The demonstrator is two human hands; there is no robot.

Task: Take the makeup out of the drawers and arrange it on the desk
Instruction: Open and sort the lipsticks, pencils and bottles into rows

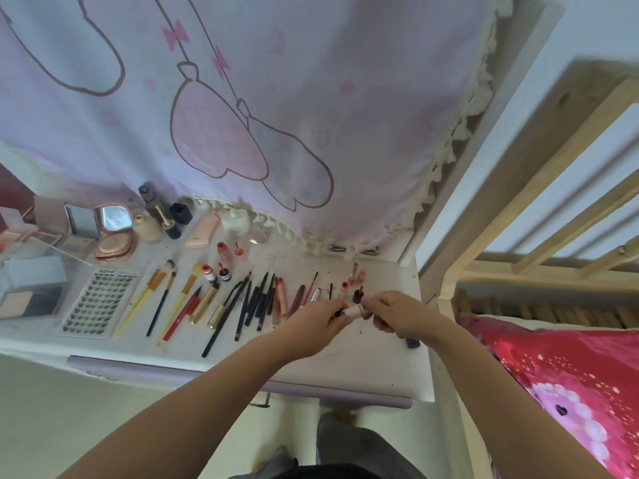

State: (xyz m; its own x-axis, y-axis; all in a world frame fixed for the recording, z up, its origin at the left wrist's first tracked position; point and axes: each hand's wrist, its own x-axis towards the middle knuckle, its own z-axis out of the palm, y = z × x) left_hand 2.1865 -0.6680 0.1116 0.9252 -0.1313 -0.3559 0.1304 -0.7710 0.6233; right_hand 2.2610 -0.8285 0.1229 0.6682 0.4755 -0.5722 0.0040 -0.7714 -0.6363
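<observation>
**Both hands on one pink tube, lower centre-right of frame**

I see both hands meeting over the desk [363, 368] at centre-right. Left hand [316, 326] and right hand [397, 314] each have fingers curled round opposite ends of a small pale-pink tube [353, 311], prob a lip product. Tube's long axis runs roughly left-right across the frame, tilted a bit up toward the right, so it spans straight btwn the two grips. Can't tell if cap is coming off or just being held.

Rest of the makeup is already laid out in a row to the left: brushes [162, 295], dark pencils [256, 302], lash tray [98, 302], compacts at upper left.

My guess: next move is setting the tube down w/ the small bottles [349, 285] just above the hands; both hands sit equally close, the bare gap lies just past the fingertips
</observation>
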